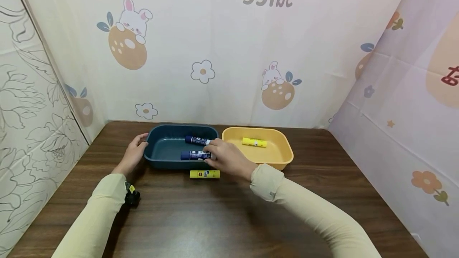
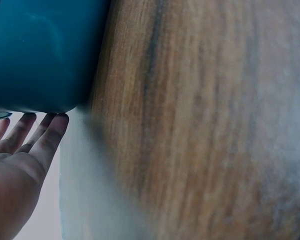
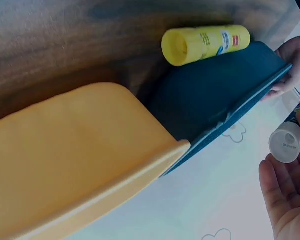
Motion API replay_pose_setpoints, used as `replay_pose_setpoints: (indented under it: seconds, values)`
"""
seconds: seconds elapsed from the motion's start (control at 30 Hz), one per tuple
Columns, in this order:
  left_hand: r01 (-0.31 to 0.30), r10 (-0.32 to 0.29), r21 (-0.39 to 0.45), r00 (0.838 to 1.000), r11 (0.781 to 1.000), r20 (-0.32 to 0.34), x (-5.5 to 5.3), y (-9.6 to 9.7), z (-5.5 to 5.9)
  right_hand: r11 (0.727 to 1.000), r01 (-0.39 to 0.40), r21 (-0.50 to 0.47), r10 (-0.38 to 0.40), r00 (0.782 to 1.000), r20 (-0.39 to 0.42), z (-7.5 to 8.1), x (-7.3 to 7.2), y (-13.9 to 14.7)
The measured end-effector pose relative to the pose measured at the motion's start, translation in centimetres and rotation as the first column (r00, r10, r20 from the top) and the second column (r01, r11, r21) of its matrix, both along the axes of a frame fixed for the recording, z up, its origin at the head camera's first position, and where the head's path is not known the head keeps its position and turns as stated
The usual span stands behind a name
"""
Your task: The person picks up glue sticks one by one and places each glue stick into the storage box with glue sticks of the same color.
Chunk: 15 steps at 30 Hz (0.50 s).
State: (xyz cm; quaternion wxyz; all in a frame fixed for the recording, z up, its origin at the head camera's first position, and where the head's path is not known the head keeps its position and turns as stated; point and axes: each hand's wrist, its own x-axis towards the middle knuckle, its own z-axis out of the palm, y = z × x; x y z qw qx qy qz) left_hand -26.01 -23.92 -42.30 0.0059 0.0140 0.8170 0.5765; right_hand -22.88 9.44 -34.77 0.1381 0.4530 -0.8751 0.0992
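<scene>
My right hand (image 1: 229,157) pinches a dark blue glue stick (image 1: 193,155) by its white end, over the front part of the dark teal tray (image 1: 163,165). A second dark blue glue stick (image 1: 195,140) lies in that tray, behind the held one. My left hand (image 1: 134,152) touches the tray's left end, its fingers fairly straight against the outer wall in the left wrist view. On the table, just in front of the teal tray, lies a yellow glue stick (image 1: 204,174). Another yellow glue stick (image 1: 254,142) rests inside the yellow tray (image 1: 274,154).
Both trays stand side by side at the back of the brown wooden table (image 1: 179,218), close to a printed curtain (image 1: 229,39). A black wrist device (image 1: 132,196) sits at my left wrist.
</scene>
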Motion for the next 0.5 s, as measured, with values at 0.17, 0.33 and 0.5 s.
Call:
replay_pose_setpoints:
  seconds: [0.17, 0.33, 0.5]
  values:
    - [-0.007, 0.007, 0.001, 1.0, 1.0, -0.004, -0.1, -0.2, -0.1, 1.0, 0.004, -0.007, -0.004, 1.0, 0.005, 0.5, -0.8, -0.7]
    - [-0.006, 0.006, -0.004, 1.0, 1.0, -0.007, -0.1, -0.3, -0.2, 1.0, -0.008, -0.022, 0.008, 1.0, -0.005, 0.8, -1.4, -1.6]
    - [0.001, -0.001, -0.01, 1.0, 1.0, 0.001, -0.2, -0.3, -0.2, 1.0, -0.006, -0.03, 0.005, 1.0, -0.016, 0.8, -2.1, -2.2]
